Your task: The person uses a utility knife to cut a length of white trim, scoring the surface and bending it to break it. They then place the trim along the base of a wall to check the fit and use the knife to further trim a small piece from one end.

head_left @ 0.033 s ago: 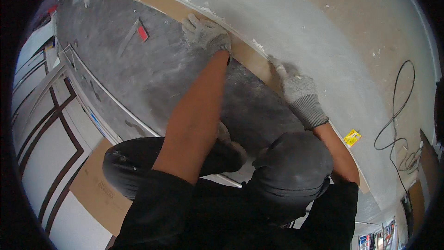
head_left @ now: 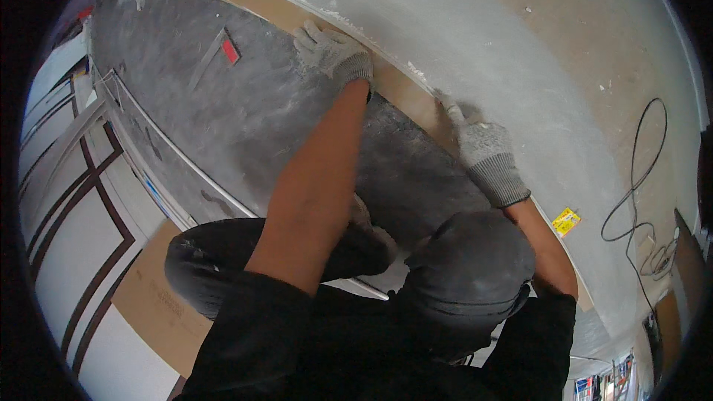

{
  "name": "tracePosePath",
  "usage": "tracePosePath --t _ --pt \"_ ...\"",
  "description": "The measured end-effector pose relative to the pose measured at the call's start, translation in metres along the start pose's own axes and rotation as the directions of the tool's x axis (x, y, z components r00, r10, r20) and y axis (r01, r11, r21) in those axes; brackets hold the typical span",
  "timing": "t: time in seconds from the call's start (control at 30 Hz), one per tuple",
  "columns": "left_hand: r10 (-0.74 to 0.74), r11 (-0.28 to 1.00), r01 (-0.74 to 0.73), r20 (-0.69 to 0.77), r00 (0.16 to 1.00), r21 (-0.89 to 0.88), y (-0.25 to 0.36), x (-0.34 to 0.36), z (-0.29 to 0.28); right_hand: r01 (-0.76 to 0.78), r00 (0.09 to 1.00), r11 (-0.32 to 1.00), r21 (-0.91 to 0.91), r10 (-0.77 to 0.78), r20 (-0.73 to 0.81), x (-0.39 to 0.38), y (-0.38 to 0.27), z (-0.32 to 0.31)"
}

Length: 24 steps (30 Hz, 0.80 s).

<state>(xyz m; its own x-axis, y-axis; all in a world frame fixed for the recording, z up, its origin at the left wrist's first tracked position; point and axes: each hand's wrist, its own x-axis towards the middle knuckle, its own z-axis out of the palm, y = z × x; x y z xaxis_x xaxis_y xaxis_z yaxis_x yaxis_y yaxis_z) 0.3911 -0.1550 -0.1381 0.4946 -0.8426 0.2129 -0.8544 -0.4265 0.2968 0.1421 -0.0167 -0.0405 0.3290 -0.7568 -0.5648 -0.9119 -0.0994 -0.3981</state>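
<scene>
A long brown strip of board (head_left: 256, 1) runs along the foot of the grey wall, its upper edge flecked with white crumbs. My left hand (head_left: 330, 53), in a grey knit glove, lies on it with the fingers spread. Further right along the same strip is my right hand (head_left: 481, 141), gloved alike. Its fingers are curled, and one digit points along the strip's upper edge. A small dark tip shows beyond that digit; whether it belongs to a tool I cannot make out.
On the dark dusty floor (head_left: 245, 119) lies a flat scraper-like piece with a red part (head_left: 230, 51). A white rod (head_left: 178, 152) stretches past my bent knee. Brown cardboard (head_left: 160, 301) and white panels are at left. A black cable (head_left: 633, 193) and yellow label (head_left: 566, 222) are at right.
</scene>
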Motion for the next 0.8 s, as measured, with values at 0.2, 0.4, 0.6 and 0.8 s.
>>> tracePosePath --t 0.2,0.4,0.6,0.8 --pt "-0.007 0.999 0.003 -0.110 0.994 -0.040 -0.014 0.002 0.015 -0.046 0.994 0.998 -0.051 0.051 0.093 -0.024 0.009 -0.007" --pt "-0.006 0.995 0.005 -0.009 1.000 -0.101 -0.004 -0.003 0.003 -0.130 0.985 0.990 -0.045 0.135 0.112 -0.066 0.037 -0.007" --pt "0.031 0.998 -0.020 -0.198 0.980 0.057 0.003 -0.014 0.017 -0.261 0.954 0.954 0.145 0.278 -0.111 -0.149 0.093 0.043" --pt "-0.007 0.997 0.024 -0.226 0.974 0.071 -0.007 -0.010 0.036 -0.222 0.698 0.940 0.258 0.338 -0.632 -0.143 0.131 0.172"
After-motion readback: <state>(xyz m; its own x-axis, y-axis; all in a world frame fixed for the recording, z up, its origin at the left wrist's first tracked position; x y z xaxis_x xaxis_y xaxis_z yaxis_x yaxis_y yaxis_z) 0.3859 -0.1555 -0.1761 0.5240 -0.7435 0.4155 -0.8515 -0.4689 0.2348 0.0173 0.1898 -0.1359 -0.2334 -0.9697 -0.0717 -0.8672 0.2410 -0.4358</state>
